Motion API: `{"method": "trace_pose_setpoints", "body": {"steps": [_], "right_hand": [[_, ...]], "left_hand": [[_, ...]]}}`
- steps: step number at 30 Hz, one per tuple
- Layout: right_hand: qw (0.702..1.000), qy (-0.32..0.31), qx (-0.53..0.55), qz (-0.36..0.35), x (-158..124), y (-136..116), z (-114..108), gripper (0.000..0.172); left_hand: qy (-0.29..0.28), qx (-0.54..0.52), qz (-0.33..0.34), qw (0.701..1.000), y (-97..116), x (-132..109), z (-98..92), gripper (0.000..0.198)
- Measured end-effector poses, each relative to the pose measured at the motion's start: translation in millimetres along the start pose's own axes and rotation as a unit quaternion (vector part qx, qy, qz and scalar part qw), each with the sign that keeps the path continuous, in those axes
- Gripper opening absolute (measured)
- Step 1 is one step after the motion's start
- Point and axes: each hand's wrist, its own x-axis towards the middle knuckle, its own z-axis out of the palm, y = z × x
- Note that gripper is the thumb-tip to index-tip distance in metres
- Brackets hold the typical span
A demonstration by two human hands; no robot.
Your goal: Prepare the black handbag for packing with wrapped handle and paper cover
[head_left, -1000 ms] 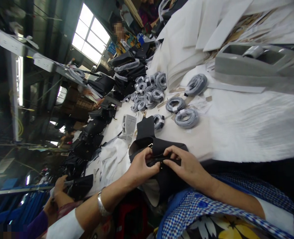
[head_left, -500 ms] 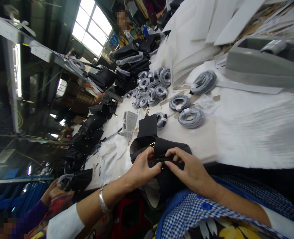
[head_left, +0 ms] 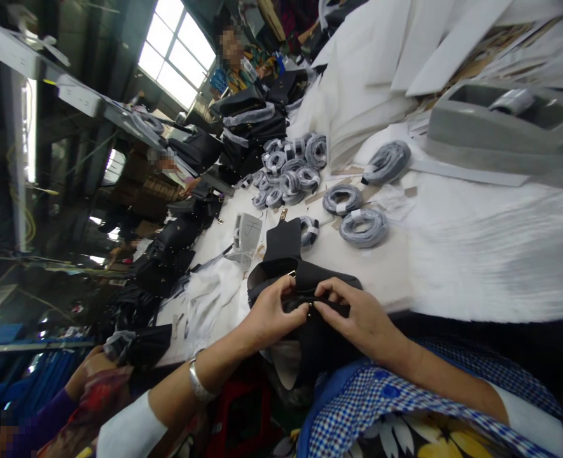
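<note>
A black handbag (head_left: 326, 275) rests at the table's front edge, its flap (head_left: 284, 240) folded away from me with a gold clasp at the tip. My left hand (head_left: 276, 305) pinches the bag's edge at the opening, thumb and fingers curled round it. Close beside it, my right hand (head_left: 350, 308) grips the same edge between thumb and fingers. A small gold fitting shows between the two thumbs. The inside of the bag is mostly dark, and part of a pale lining or paper hangs below the left wrist.
Wrapped grey strap coils (head_left: 364, 228) lie beyond the bag, with a pile of coils (head_left: 291, 172) farther back. A grey tape dispenser (head_left: 500, 137) and white foam sheets (head_left: 486, 254) are on the right. Black bags line the left, where a co-worker's hand (head_left: 95, 366) holds one.
Both hands keep their pinch on the bag's edge and shift only slightly. The co-worker's hands and bag at the lower left move a little left and down.
</note>
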Motion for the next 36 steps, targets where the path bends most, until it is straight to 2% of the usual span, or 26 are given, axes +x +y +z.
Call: {"method": "trace_pose_setpoints", "body": {"steps": [2,4,7,10,13,15,17,20,23,27,31,34,36], "right_hand": [[1.000,-0.020,0.000,-0.004,2.2,-2.3,-7.6,0.015],[0.999,-0.042,-0.022,-0.008,4.6,-6.2,-17.1,0.017],[0.993,-0.068,-0.092,-0.027,9.0,-13.3,-31.8,0.019],[0.981,-0.049,-0.174,-0.065,16.4,-24.2,-41.1,0.021],[0.964,-0.026,-0.208,-0.165,28.6,-45.3,-36.5,0.024],[0.948,-0.080,-0.201,-0.235,38.7,-64.4,-25.0,0.029],[0.930,-0.170,-0.202,-0.257,49.1,-83.4,-10.9,0.035],[0.909,-0.291,-0.219,-0.202,63.1,-105.1,2.7,0.031],[0.903,-0.352,-0.216,-0.120,73.4,-116.2,-0.8,0.023],[0.927,-0.317,-0.189,-0.063,82.4,-113.8,-18.6,0.030],[0.949,-0.244,-0.186,-0.069,90.2,-103.1,-36.0,0.042],[0.942,-0.227,-0.221,-0.111,93.9,-113.9,-46.1,0.046],[0.925,-0.209,-0.259,-0.187,93.8,-135.3,-45.0,0.066]], "left_hand": [[-0.040,-0.039,-0.017,0.998,2.2,0.0,-11.6,0.034],[-0.053,-0.049,-0.026,0.997,2.5,-5.6,-26.1,0.052],[-0.005,-0.022,-0.010,1.000,-3.9,-25.7,-45.7,0.069],[0.025,0.039,0.012,0.999,-15.6,-52.6,-53.7,0.060],[0.032,0.103,0.031,0.994,-24.3,-71.6,-50.4,0.038],[0.032,0.080,0.036,0.996,-26.3,-75.6,-46.8,0.033],[0.046,0.022,0.048,0.998,-26.5,-74.2,-45.1,0.036],[0.084,-0.090,0.082,0.989,-29.0,-71.2,-47.4,0.044],[0.087,-0.196,0.073,0.974,-42.7,-77.0,-51.8,0.055],[-0.004,-0.233,0.072,0.970,-75.7,-98.4,-52.9,0.069],[-0.065,-0.209,0.057,0.974,-100.3,-123.7,-54.5,0.052],[-0.029,-0.190,0.048,0.980,-99.1,-137.8,-65.2,0.042],[0.020,-0.146,0.061,0.987,-84.9,-142.7,-77.1,0.039]]}}
